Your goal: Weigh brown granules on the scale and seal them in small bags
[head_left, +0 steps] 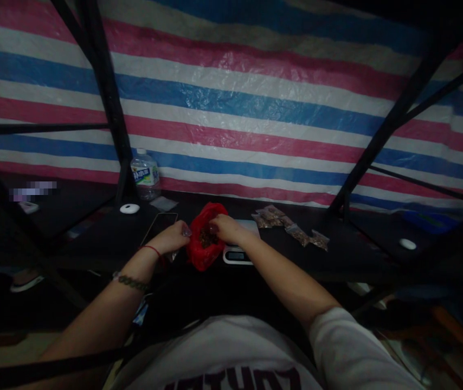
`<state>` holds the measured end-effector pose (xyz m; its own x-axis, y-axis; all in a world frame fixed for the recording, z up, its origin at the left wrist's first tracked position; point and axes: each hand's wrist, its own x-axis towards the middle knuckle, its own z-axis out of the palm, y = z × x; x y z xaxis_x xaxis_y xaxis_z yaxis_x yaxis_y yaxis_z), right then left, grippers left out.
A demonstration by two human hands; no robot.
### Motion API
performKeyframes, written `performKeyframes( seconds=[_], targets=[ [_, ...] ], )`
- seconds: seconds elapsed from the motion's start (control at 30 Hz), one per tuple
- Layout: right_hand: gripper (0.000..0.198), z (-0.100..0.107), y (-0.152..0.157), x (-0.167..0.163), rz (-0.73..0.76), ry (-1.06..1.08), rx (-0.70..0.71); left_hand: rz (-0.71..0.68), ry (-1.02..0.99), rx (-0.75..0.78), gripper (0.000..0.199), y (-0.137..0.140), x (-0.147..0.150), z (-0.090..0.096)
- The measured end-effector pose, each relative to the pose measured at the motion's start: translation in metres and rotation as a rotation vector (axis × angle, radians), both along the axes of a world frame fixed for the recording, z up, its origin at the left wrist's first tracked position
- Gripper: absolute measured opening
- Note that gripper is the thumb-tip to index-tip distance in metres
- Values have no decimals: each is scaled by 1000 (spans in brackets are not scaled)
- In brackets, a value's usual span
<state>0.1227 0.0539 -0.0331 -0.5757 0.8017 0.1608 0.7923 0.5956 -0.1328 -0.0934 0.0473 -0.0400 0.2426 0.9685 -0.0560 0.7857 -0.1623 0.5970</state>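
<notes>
A red plastic bag [201, 260] stands open at the table's front edge, with brown dried bits [206, 238] inside. My right hand [225, 228] reaches into its mouth from the right, fingers drawn together at the bits; what they pinch is hidden. At the bag's left side, my left hand [173, 237] is closed, and shiny clear plastic, apparently a small bag, shows below its fingers. Behind my right wrist sits a white kitchen scale [235, 255], partly covered by the arm and the red bag. Several small clear packets [272, 216] of brown bits lie right of the scale.
A phone [160, 222] lies behind my left hand. Farther back are flat clear bags [164, 203], a plastic bottle [145, 173] and a white rounded device [129, 208]. Black frame posts [111, 108] rise at both sides before a striped plastic sheet [231, 97].
</notes>
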Motion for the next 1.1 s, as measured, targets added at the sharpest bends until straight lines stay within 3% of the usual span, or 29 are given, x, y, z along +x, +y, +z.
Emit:
performKeyframes(
  seconds=[0.3, 0.57, 0.73, 0.97, 1.1],
  targets=[
    [30, -15, 24, -21, -50, -211, 57, -28, -25, 17, 34, 2, 7, -21],
    [40, -23, 37, -17, 139, -48, -85, 20, 4, 65, 32, 5, 11, -30],
    [33, -20, 34, -21, 223, 44, -160, 65, -45, 79, 28, 7, 13, -33],
    [33, -24, 34, -21, 80, 162, -216, 132, -284, 21, 27, 2, 20, -34],
    [33, -25, 34, -20, 57, 182, -205, 124, -275, 41, 22, 4, 20, -35]
  ],
)
